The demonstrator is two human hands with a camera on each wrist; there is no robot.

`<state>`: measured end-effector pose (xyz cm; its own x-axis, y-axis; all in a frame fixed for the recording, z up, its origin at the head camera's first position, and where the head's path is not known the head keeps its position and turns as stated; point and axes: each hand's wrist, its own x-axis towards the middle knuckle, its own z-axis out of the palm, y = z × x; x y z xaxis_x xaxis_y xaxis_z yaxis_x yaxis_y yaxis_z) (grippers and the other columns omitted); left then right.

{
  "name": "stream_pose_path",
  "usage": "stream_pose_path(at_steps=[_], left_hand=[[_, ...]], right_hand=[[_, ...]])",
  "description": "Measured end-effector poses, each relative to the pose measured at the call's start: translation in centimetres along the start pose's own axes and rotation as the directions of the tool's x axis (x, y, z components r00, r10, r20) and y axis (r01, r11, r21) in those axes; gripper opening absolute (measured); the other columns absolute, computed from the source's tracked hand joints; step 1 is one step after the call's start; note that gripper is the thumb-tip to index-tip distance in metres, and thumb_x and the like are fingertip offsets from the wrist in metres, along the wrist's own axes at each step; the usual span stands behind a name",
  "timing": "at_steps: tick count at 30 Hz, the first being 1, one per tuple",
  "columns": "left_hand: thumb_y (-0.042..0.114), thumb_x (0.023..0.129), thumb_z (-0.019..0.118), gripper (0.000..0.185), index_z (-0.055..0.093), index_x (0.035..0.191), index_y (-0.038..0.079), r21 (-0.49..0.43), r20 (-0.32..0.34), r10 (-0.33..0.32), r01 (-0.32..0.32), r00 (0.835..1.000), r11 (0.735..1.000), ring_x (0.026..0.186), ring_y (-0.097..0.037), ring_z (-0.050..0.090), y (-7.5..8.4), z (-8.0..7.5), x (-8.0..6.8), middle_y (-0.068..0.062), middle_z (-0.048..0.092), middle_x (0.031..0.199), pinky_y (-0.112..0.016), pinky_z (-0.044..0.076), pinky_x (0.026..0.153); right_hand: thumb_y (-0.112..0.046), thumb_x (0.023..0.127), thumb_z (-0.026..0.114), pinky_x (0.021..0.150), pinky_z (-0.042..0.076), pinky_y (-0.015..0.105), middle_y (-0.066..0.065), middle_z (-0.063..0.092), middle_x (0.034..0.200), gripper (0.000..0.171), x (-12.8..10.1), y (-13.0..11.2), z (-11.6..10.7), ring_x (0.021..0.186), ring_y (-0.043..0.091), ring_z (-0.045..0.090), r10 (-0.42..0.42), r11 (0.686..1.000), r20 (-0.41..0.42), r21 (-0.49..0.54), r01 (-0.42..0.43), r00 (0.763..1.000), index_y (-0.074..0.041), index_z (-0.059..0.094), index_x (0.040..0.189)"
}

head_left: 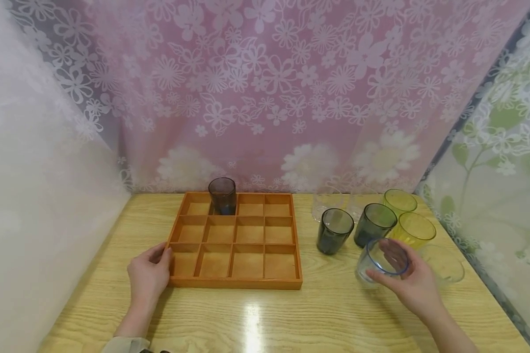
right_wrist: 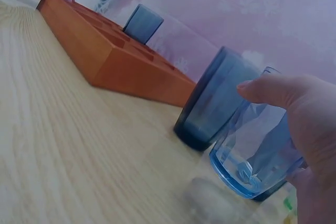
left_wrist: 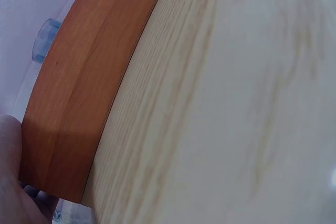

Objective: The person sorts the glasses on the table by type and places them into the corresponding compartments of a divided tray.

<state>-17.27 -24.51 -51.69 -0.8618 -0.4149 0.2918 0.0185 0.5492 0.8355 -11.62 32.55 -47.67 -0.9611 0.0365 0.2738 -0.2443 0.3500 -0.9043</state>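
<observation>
My left hand [head_left: 149, 274] grips the left wall of a wooden divided tray [head_left: 234, 283] near its front corner, thumb at the rim. One dark grey glass [head_left: 223, 197] stands in the tray's back row, second compartment from the left. Over at the right, my right hand [head_left: 417, 282] holds a clear glass with a blue rim [right_wrist: 252, 150], thumb on the near side and fingers round the far side. The glass is tilted. Just behind it stand two more dark grey glasses [head_left: 334, 234] [head_left: 374, 228], upright on the table.
Yellow-green glasses [head_left: 417, 230] [head_left: 399, 200] stand at the back right, with clear glasses [head_left: 327, 203] behind the dark ones. Another clear glass [head_left: 443, 264] is beside my right hand. A pink flowered curtain [head_left: 265, 98] hangs behind the table [head_left: 203, 318], and pale cloths flank both sides.
</observation>
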Motion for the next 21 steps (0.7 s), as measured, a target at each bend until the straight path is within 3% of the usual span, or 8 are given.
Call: stream_pose_path(at_steps=[6,12,21], left_hand=[[0.009,0.100,0.072,0.025,0.077,0.119,-0.007,-0.006,0.007,-0.014,0.014,1.000,1.000,0.095,-0.035,0.075,0.1,0.0,0.0,-0.023,0.077,0.108,-0.004,0.046,0.065],[0.010,0.102,0.070,0.025,0.076,0.120,-0.006,-0.008,0.023,-0.024,0.024,0.999,1.000,0.097,-0.036,0.075,0.1,0.0,-0.1,-0.024,0.076,0.111,-0.004,0.047,0.065],[0.010,0.102,0.071,0.026,0.077,0.121,-0.005,0.001,0.027,-0.025,0.025,0.999,1.000,0.097,-0.036,0.075,0.1,-0.1,-0.1,-0.023,0.077,0.111,-0.004,0.047,0.065]], right_hand=[[0.008,0.082,0.088,0.103,0.047,0.018,0.009,0.061,0.145,0.086,0.6,-1.2,0.1,0.130,0.004,0.059,-0.024,0.999,0.021,-0.022,0.024,0.999,0.007,0.041,0.154],[0.014,0.081,0.085,0.103,0.046,0.017,0.007,0.061,0.145,0.088,1.3,-2.4,0.1,0.131,0.004,0.058,-0.059,0.998,0.069,0.036,0.057,0.996,0.005,0.041,0.155],[0.019,0.075,0.087,0.105,0.048,0.024,0.019,0.059,0.145,0.089,2.7,-5.3,-0.2,0.133,0.013,0.059,-0.145,0.989,0.118,0.049,0.140,0.982,0.006,0.044,0.152]])
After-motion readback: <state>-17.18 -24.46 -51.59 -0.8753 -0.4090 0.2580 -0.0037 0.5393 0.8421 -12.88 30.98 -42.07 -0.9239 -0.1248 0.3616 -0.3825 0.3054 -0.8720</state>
